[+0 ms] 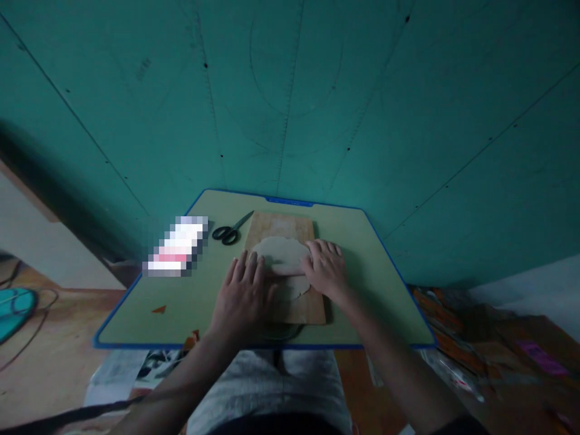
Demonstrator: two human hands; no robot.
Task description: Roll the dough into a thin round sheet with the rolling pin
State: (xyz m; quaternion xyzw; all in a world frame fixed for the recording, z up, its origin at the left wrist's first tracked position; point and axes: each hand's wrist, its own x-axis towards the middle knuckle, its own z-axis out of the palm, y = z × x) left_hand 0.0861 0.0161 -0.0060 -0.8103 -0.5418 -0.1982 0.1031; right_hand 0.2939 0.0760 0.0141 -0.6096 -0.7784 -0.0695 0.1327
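On a wooden board (285,226) lies a flattened, pale sheet of what looks like dough (278,248), roughly round with a ragged edge. A narrow bar, seemingly a rolling pin (285,276), crosses the sheet from side to side. My left hand (241,295) is laid over its left end, fingers pointing forward. At the other end my right hand (327,267) is closed, with its fingers bent and the thumb toward the middle. Both hands cover the ends of the bar. Black-handled scissors (230,233) lie left of the board, their tip close to its far left corner.
The board rests on a pale, blue-edged table (376,272) against a green wall (290,109). A blurred-out bright phone-like object (179,248) is at the left. Orange scraps (159,309) lie near the front left. Cardboard and packaging (507,344) cover the floor at right.
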